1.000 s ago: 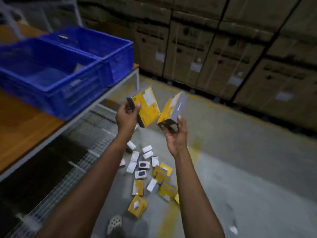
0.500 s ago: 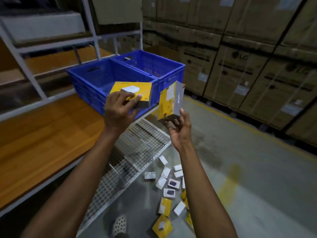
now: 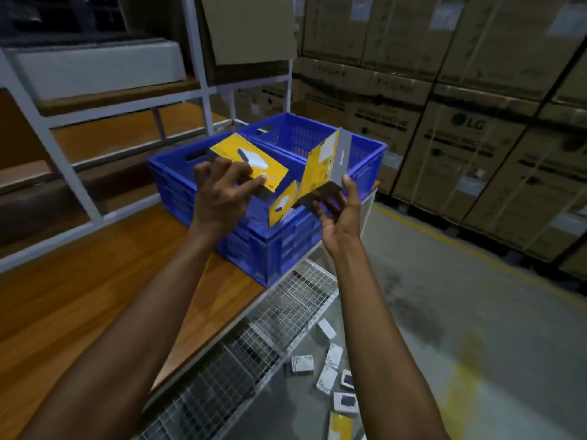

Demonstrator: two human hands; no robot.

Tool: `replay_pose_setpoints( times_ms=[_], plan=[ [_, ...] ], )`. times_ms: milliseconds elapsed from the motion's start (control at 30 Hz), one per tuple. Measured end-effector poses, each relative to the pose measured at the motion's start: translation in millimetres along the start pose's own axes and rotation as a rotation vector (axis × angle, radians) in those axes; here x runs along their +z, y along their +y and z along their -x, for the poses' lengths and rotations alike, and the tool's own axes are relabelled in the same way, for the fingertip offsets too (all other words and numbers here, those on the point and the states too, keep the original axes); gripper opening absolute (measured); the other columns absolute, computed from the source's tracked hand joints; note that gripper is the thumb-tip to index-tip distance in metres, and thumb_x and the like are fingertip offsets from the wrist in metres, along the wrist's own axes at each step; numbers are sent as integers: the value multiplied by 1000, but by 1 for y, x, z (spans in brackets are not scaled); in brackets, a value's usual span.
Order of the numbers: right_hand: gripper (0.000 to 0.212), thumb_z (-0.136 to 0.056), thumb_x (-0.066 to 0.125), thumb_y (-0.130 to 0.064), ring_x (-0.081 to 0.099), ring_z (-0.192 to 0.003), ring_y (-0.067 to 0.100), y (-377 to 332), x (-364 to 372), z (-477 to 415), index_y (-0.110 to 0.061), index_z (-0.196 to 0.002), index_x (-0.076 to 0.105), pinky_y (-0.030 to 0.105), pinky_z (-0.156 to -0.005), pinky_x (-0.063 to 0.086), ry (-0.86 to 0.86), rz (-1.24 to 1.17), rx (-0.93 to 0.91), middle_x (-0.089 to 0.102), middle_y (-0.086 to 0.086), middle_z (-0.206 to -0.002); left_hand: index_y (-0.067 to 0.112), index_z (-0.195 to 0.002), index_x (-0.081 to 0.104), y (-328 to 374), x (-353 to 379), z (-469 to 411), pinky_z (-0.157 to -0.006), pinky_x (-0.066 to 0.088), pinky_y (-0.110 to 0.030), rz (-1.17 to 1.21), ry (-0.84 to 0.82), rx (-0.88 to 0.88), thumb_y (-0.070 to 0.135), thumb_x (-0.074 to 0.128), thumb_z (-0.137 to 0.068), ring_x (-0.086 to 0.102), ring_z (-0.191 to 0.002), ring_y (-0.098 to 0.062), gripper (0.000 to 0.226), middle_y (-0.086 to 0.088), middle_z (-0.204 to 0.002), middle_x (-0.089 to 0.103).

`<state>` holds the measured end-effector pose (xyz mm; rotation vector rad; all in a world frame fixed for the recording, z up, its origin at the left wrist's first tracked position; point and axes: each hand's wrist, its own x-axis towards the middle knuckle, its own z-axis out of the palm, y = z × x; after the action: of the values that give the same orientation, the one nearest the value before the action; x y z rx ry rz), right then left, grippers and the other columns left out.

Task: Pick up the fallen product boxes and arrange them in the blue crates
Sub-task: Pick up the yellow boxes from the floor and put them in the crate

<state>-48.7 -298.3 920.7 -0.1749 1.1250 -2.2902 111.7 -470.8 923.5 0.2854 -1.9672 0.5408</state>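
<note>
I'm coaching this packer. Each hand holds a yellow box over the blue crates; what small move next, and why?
Probably lower the left hand so its flat yellow box goes into the near blue crate beneath it. The upright box in the right hand can follow; fallen boxes lie on the floor.

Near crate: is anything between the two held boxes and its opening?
Nothing visible blocks it. The left hand holds a flat box and the right hand an upright box, both over the open near crate. A small box leans inside, below the upright box.
</note>
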Motion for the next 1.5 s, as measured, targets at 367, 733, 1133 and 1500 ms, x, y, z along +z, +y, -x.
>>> replay_pose_setpoints(
  times_ms=[367,733,1133,1500],
  plan=[
    [23,-93,70,-36,69,-83,13,44,58,-56,-14,-102,70,29,-65,56,76,268,-10,69,-2,-96,30,-108,76,-60,97,15,-78,29,-43,140,-171,-35,14,68,-88,56,-94,-33,26,-2,-109,67],
    [58,-89,71,-49,70,-57,1,60,75,-82,-2,-121,61,53,-80,61,137,520,49,66,-4,-90,27,-104,77,-67,124,19,-77,32,-44,213,-310,-155,14,70,-86,50,-95,-33,23,-1,-105,66],
    [24,-100,60,-33,64,-80,20,34,10,-51,-12,-90,67,28,-71,57,145,239,-47,68,8,-89,21,-105,75,8,71,-15,-70,40,-42,503,-223,-599,-2,46,-71,50,-86,-34,50,-9,-91,55],
    [20,-100,58,-30,56,-62,11,6,-234,59,-17,-86,61,23,-54,35,473,402,35,65,2,-75,21,-105,73,226,16,51,-81,48,-43,738,-521,-466,12,55,-67,59,-91,-32,43,-7,-94,63]
  ],
)
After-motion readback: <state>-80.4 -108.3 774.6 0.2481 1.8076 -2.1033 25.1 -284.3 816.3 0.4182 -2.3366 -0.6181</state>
